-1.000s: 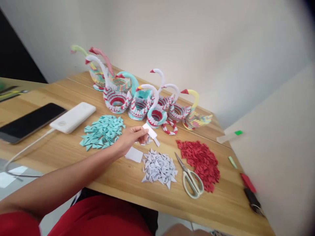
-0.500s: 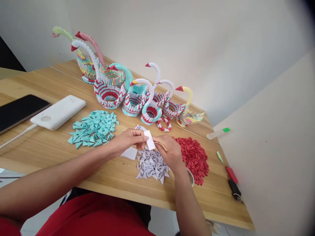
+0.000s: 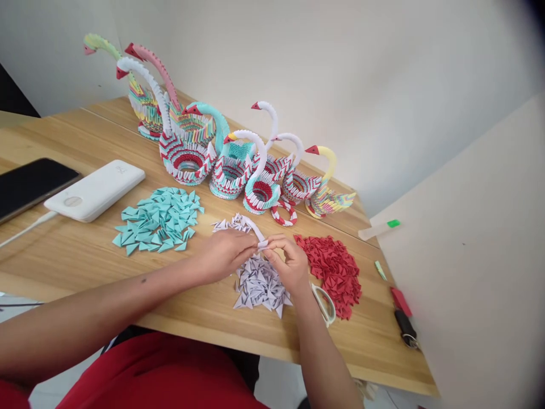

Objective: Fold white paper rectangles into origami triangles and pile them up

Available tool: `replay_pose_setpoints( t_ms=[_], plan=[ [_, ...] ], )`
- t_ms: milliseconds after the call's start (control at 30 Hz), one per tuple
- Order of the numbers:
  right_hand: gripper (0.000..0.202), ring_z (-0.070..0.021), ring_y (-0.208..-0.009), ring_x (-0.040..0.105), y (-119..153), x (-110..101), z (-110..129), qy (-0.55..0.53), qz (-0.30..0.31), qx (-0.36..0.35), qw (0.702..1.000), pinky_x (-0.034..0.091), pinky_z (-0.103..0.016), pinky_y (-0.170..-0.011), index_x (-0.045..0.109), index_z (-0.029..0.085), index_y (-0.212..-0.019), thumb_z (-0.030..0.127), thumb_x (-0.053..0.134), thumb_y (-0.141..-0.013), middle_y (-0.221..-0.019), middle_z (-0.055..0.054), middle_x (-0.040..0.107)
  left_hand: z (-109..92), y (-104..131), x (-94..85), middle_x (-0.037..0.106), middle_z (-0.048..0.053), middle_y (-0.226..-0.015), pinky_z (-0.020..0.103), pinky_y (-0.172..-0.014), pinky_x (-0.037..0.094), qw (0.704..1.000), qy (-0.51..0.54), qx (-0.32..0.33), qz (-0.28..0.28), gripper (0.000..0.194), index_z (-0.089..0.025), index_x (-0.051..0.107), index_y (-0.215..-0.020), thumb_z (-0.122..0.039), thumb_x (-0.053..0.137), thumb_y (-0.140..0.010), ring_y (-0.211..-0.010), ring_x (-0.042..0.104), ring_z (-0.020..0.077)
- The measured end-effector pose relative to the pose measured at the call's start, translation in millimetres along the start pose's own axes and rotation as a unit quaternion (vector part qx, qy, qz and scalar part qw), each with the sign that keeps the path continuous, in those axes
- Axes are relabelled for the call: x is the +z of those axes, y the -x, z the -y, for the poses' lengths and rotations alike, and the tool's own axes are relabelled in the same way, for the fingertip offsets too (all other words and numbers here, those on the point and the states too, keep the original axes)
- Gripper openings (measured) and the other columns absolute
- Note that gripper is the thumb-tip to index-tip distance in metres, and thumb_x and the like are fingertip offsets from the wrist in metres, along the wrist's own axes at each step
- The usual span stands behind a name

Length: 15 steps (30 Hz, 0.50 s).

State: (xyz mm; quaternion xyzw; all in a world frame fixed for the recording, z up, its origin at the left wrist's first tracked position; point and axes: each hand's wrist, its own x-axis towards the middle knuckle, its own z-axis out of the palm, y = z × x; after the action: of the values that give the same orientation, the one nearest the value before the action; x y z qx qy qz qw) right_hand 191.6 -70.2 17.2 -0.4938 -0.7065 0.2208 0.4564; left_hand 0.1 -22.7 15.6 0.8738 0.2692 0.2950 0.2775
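A small white paper piece (image 3: pixel 263 245) is pinched between my two hands, above the pile of pale lilac folded triangles (image 3: pixel 263 287). My left hand (image 3: pixel 227 254) has its fingers pressed together at the left end of the paper. My right hand (image 3: pixel 290 262) grips the other end between thumb and fingers. Just behind the hands, a curved white strip of folded pieces (image 3: pixel 254 226) lies by more loose pale pieces (image 3: pixel 233 224). Turquoise triangles (image 3: pixel 159 218) form a pile on the left; red ones (image 3: pixel 334 271) are heaped on the right.
Several folded-paper swans (image 3: pixel 187 162) stand along the back of the wooden table (image 3: pixel 204 318). A red and white ring (image 3: pixel 284 213) lies before them. On the left are a phone (image 3: pixel 34 184) and a white power bank (image 3: pixel 96 190). White-framed glasses (image 3: pixel 324 305) rest beside my right wrist.
The upright white paper between my hands now appears smaller and narrower, lying more level. My left hand has turned over it with its back up. The view has shifted slightly.
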Motion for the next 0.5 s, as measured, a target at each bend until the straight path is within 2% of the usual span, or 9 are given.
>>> replay_pose_setpoints(
  t_ms=[133, 433, 500],
  plan=[
    [0.006, -0.0149, -0.078, 0.061, 2.7, 4.0, -5.3, -0.061, -0.006, 0.047, 0.997, 0.046, -0.028, -0.074, 0.061, 0.021, -0.077, 0.023, 0.066, -0.081, -0.081, -0.001, 0.066, -0.7, 0.5, 1.0, 0.061, 0.004, -0.071, 0.027, -0.065, 0.037, 0.998, -0.053, 0.023, 0.007, 0.031, -0.015, 0.060, -0.078, -0.025, 0.037, -0.096, -0.069, 0.055, 0.0176],
    [0.013, -0.0152, -0.076, 0.061, 3.8, 7.1, -7.2, -0.081, -0.013, 0.067, 0.994, 0.047, -0.029, -0.073, 0.059, 0.021, -0.072, 0.028, 0.066, -0.080, -0.080, -0.002, 0.066, 2.4, 1.0, 3.8, 0.062, 0.003, -0.070, 0.026, -0.064, 0.037, 0.999, -0.041, 0.018, -0.002, 0.031, -0.015, 0.060, -0.077, -0.027, 0.039, -0.096, -0.066, 0.055, 0.0159],
    [0.010, -0.0145, -0.076, 0.061, 4.7, 8.8, -8.4, -0.094, -0.028, 0.080, 0.992, 0.047, -0.027, -0.072, 0.061, 0.021, -0.076, 0.027, 0.068, -0.079, -0.080, -0.001, 0.065, 2.8, 0.8, 4.5, 0.062, 0.003, -0.070, 0.026, -0.064, 0.037, 0.999, -0.037, 0.017, -0.001, 0.029, -0.015, 0.060, -0.076, -0.026, 0.040, -0.095, -0.066, 0.054, 0.0158]
  ],
)
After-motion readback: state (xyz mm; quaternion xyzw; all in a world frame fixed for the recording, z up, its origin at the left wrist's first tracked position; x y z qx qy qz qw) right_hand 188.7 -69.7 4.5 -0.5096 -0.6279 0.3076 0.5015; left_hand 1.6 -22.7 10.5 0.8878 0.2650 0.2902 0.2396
